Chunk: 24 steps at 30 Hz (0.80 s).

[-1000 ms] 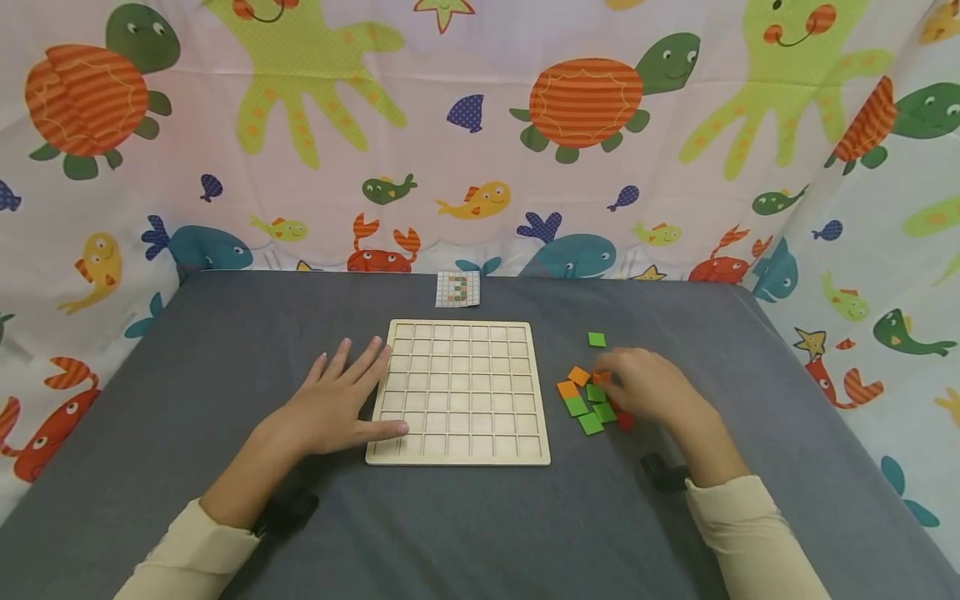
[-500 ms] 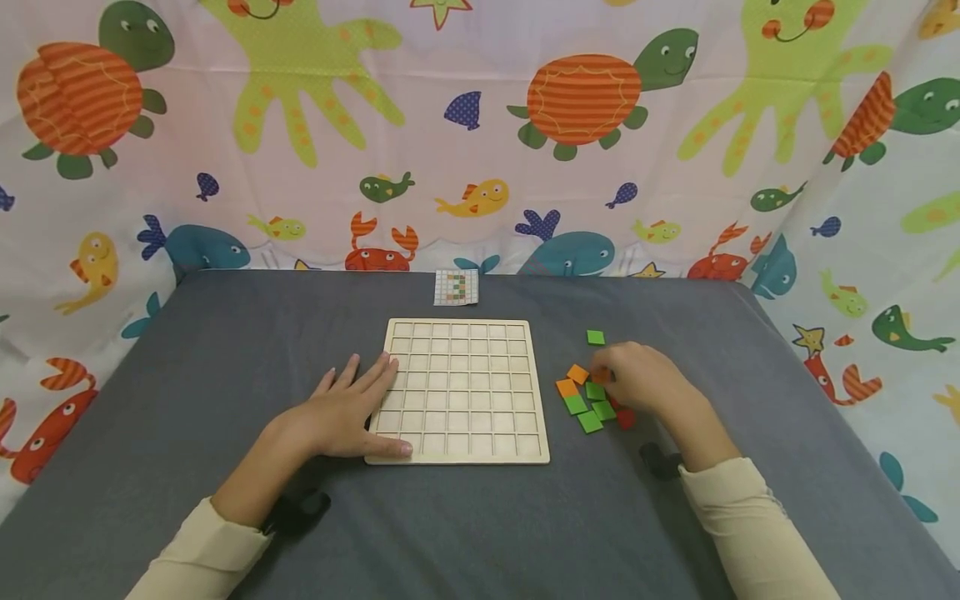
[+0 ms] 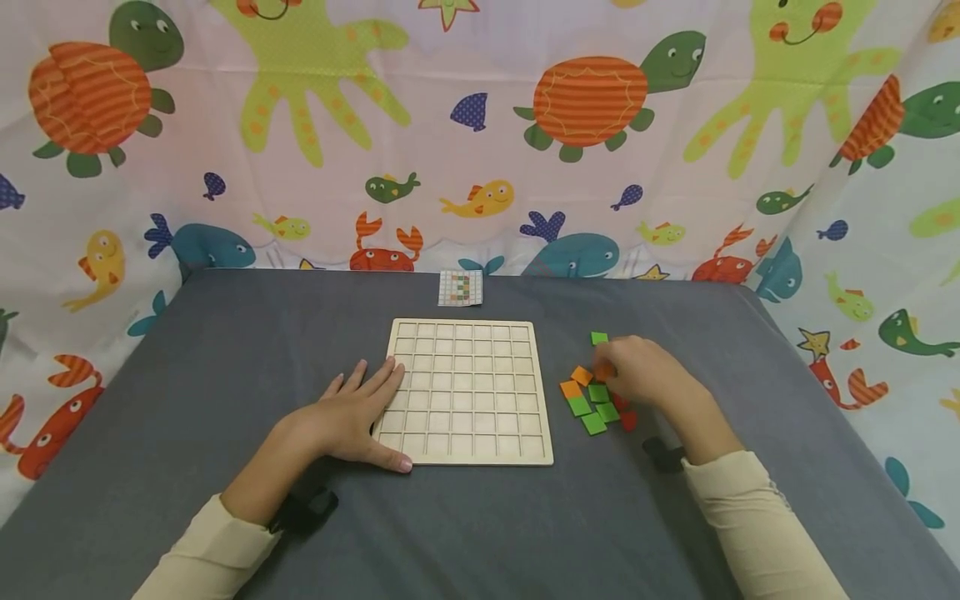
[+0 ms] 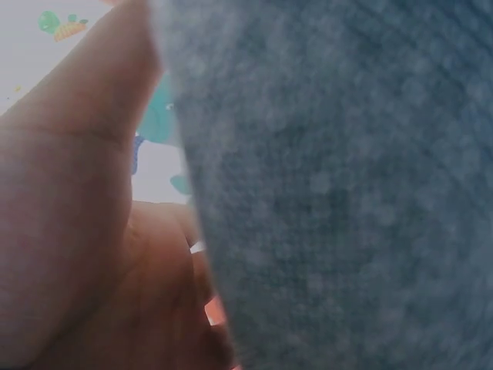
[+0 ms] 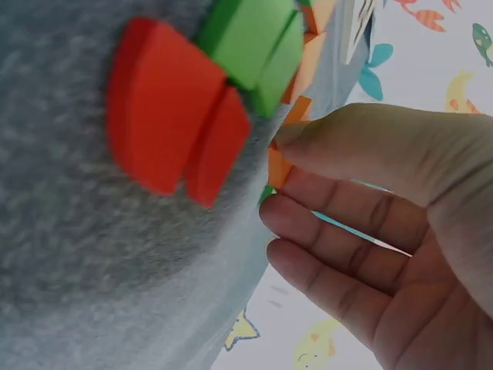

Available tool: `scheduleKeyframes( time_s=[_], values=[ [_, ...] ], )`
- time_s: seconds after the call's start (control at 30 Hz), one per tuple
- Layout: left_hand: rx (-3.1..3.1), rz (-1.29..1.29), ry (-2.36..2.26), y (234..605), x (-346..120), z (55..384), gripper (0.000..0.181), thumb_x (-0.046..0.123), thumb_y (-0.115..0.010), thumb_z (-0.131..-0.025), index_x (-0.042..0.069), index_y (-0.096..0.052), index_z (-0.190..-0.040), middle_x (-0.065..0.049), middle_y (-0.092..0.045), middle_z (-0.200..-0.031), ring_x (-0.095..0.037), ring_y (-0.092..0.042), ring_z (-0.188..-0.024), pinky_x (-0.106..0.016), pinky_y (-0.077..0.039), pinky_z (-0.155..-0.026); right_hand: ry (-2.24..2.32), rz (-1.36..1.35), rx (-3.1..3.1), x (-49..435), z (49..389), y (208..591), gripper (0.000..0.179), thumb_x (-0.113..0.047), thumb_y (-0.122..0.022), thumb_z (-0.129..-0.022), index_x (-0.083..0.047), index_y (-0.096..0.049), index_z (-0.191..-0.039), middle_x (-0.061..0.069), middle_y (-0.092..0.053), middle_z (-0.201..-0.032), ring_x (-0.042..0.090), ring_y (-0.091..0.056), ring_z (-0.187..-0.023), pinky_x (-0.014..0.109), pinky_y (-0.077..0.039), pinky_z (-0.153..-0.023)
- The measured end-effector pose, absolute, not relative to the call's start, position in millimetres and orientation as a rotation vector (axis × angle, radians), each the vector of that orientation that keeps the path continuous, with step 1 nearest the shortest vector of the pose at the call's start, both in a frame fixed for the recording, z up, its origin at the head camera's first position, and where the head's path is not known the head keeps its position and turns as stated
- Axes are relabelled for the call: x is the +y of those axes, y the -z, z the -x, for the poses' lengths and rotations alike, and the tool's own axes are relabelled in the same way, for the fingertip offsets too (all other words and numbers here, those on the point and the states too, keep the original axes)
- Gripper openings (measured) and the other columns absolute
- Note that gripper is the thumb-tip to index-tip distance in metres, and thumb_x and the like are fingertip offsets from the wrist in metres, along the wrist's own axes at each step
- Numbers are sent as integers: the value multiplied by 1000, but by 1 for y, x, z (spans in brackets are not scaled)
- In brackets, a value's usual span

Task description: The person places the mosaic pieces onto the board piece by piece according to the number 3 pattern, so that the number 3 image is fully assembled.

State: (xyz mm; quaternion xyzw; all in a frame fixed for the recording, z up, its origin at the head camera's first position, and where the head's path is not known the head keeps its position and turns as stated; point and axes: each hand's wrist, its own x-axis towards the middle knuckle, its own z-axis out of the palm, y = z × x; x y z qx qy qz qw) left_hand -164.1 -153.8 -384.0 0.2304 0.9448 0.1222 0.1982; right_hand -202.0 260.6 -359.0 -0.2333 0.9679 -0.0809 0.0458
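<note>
My left hand (image 3: 341, 427) rests with spread fingers on the left side of a pale wooden grid board (image 3: 471, 402), its thumb at the near left corner. The left wrist view shows mostly cloth and part of that hand. To the right of the board, my right hand (image 3: 643, 371) pinches an orange square tile (image 5: 278, 166) between thumb and index finger, just over the tile pile. Green tiles (image 3: 597, 392), orange tiles (image 3: 572, 389) and red tiles (image 5: 160, 108) lie loose below and beside the fingers. Another green tile (image 3: 598, 337) lies apart behind the right hand.
A small card (image 3: 461, 288) printed with a coloured grid pattern lies behind the board. Grey cloth (image 3: 480, 533) covers the table. A curtain (image 3: 420, 100) with sea animals hangs at the back and sides.
My right hand has lifted slightly away from the pile with the orange tile, uncovering more red. My left hand has slid a little, its thumb now at the board's near edge.
</note>
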Motion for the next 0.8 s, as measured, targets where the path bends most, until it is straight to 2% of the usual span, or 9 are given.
scheduleKeyframes(
  time_s=[0.27, 0.43, 0.6, 0.8],
  values=[
    [2647, -639, -338, 384, -154, 163, 136, 81, -72, -66, 8, -10, -162, -13, -4, -167, -47, 1, -149, -69, -4, -113, 364, 857, 2971, 248, 208, 358, 16, 5, -71, -80, -10, -68, -86, -2, -62, -78, 18, -55, -72, 39, -50, -66],
    [2645, -638, -342, 384, -153, 163, 135, 80, -72, -67, 8, -9, -162, -13, -3, -167, -46, 1, -149, -68, -4, -113, 416, 903, 2953, 239, 216, 359, 17, 5, -70, -79, -11, -68, -86, -2, -60, -80, 18, -53, -74, 38, -48, -68],
    [2643, -643, -358, 383, -153, 161, 134, 79, -73, -67, 7, -10, -162, -14, -4, -167, -48, 1, -149, -69, -4, -113, 446, 899, 2920, 227, 224, 361, 19, 4, -67, -80, -10, -70, -91, 1, -62, -86, 19, -54, -78, 39, -49, -71],
    [2642, -644, -365, 381, -151, 161, 133, 78, -73, -68, 6, -11, -161, -15, -5, -167, -48, 0, -149, -69, -4, -112, 448, 916, 2887, 214, 232, 367, 16, 2, -70, -85, -10, -69, -95, 2, -60, -88, 18, -51, -76, 36, -46, -68]
  ],
)
